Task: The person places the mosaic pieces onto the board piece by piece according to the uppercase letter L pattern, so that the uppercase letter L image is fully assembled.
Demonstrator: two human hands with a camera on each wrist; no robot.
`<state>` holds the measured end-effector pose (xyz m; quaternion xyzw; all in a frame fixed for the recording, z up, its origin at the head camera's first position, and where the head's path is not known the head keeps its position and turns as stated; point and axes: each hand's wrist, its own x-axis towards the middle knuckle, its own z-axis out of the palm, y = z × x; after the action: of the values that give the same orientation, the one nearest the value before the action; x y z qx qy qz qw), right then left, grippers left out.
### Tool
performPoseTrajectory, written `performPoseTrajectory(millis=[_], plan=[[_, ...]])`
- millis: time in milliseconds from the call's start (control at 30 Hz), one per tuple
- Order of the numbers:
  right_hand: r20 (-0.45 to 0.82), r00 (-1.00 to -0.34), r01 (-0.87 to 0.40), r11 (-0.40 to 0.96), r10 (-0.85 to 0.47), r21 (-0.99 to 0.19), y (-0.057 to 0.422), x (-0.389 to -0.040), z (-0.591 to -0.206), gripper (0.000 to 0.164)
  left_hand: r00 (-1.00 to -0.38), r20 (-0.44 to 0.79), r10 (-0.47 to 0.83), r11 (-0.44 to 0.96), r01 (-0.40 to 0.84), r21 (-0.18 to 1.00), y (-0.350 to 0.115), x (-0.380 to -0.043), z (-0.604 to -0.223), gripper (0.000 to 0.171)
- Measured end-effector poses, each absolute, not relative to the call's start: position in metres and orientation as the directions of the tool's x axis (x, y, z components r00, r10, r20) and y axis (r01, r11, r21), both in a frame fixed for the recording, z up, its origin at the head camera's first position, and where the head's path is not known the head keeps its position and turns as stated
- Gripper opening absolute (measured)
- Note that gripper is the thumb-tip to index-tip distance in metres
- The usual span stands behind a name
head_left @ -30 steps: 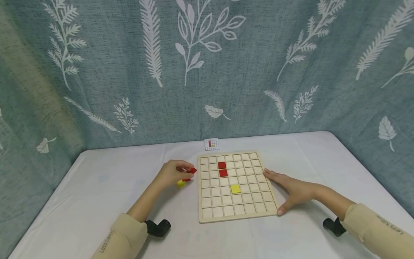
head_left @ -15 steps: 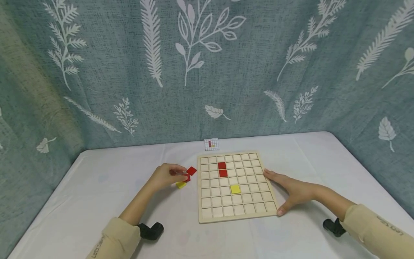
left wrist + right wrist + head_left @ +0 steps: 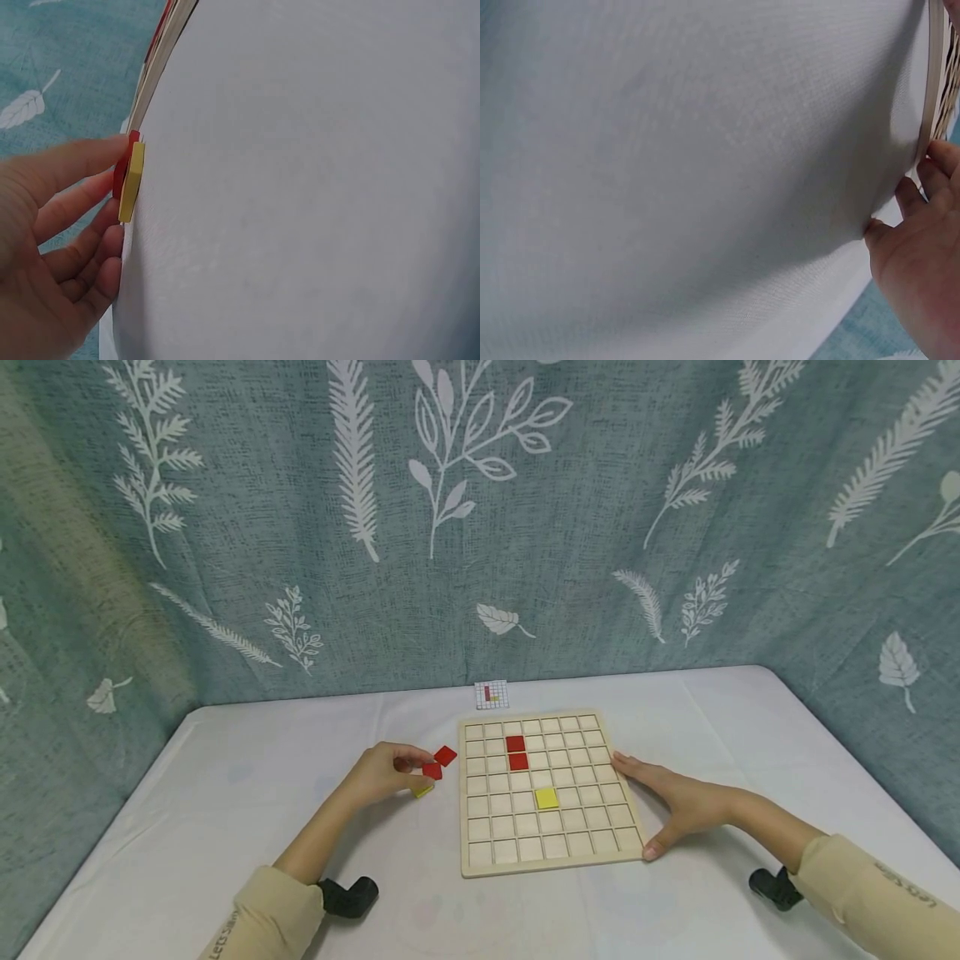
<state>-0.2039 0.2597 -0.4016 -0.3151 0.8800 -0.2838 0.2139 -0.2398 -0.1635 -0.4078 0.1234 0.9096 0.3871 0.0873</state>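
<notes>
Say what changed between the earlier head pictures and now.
The left hand moved left and slightly toward the person, coming off the farther loose red tile; its finger and thumb now pinch the nearer loose red tile, by the loose yellow tile. Unchanged: the right hand at the board's edge, and the board's two red tiles and one yellow tile.

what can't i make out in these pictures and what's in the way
Head: loose yellow tile, partly hidden by the left hand.
Head: details on the small card, too small.
Left wrist: wooden board, cut off by the top edge.
Right wrist: right hand, cut off by the right edge.
</notes>
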Motion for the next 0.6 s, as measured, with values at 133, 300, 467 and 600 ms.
performPoseTrajectory(millis=[133, 300, 467, 600], plan=[[-0.193, -0.71, -0.436, 0.638, -0.678, -0.635, 0.2601, -0.2039, -0.4023, 0.118, -0.955, -0.054, 0.293, 0.674, 0.165, 0.72, -0.1629, -0.2398, -0.4088, 0.031], [-0.195, -0.711, -0.435, 0.641, -0.676, -0.632, 0.2604, -0.204, -0.4036, 0.119, -0.958, -0.055, 0.282, 0.676, 0.158, 0.72, -0.1621, -0.2403, -0.4096, 0.03], [-0.193, -0.711, -0.438, 0.64, -0.677, -0.631, 0.2604, -0.2039, -0.4035, 0.119, -0.961, -0.061, 0.271, 0.68, 0.146, 0.719, -0.162, -0.2403, -0.4104, 0.03], [-0.2, -0.711, -0.427, 0.64, -0.674, -0.639, 0.26, -0.204, -0.4034, 0.118, -0.962, -0.063, 0.267, 0.678, 0.142, 0.721, -0.1617, -0.24, -0.4111, 0.03]])
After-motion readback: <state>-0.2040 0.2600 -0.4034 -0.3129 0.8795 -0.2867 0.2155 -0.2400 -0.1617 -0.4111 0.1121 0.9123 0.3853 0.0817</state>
